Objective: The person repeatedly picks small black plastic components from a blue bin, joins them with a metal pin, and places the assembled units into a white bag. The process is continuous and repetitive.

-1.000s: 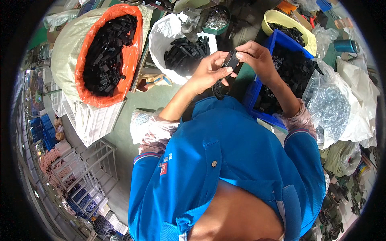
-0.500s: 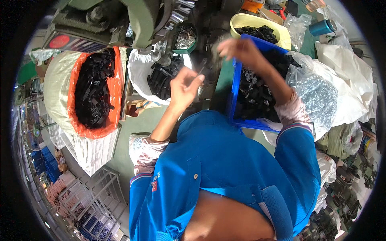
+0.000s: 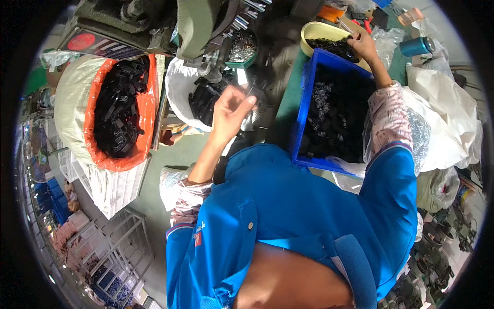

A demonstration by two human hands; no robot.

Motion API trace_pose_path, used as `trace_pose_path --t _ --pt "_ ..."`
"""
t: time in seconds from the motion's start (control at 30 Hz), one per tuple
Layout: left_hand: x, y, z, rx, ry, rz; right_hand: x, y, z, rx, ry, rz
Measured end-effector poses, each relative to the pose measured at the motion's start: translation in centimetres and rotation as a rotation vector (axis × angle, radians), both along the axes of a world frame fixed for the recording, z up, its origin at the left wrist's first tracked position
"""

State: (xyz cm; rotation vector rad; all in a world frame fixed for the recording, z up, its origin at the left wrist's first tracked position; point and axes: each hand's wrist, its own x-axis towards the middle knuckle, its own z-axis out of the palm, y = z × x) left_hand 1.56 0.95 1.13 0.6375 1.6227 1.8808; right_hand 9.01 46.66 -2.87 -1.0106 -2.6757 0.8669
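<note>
My left hand (image 3: 230, 114) is closed in a pinch, thumb against fingers, on a small dark part (image 3: 250, 93) beside the machine. My right hand (image 3: 364, 47) reaches to the far right, its fingertips at the black parts (image 3: 329, 47) in a yellow tub (image 3: 307, 32). Those fingers look pressed together; whatever is between them is too small to make out. Below that arm stands a blue crate (image 3: 297, 135) holding many black parts, with shiny clear-looking pieces among them. A white-lined bucket (image 3: 175, 85) with black parts stands just left of my left hand.
A green bowl of small metal pieces (image 3: 242, 47) stands beyond my left hand. The heavy green machine (image 3: 198, 26) fills the far left. An orange-lined sack (image 3: 146, 135) of black parts stands left. Plastic bags (image 3: 437, 98) and a teal cup (image 3: 416, 46) lie right.
My right hand has moved away and to the right, from above the bench beside the crate to the yellow tub. My left hand keeps its pinch and has shifted slightly.
</note>
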Motion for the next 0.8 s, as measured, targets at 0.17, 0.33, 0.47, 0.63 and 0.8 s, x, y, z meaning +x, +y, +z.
trace_pose_path --t 0.17,0.33,0.47,0.63,0.8 --pt "-2.1 0.3 -0.8 0.065 0.065 -0.114 1.3 -6.8 5.9 -0.879 0.588 0.071" --pt "-4.0 -0.4 0.7 -0.048 0.242 -0.111 1.4 -16.0 7.7 -1.078 0.604 0.232" --pt "-5.5 -2.1 1.1 -0.026 0.252 -0.146 -0.1 -24.2 7.7 -1.039 0.555 0.310" --pt "-7.5 -4.0 0.5 -0.017 0.493 -0.123 -2.5 -29.9 7.6 -0.917 0.547 0.308" --pt "-9.5 -6.4 1.2 -0.054 0.479 -0.168 -4.6 -31.6 7.4 -0.784 0.499 0.385"
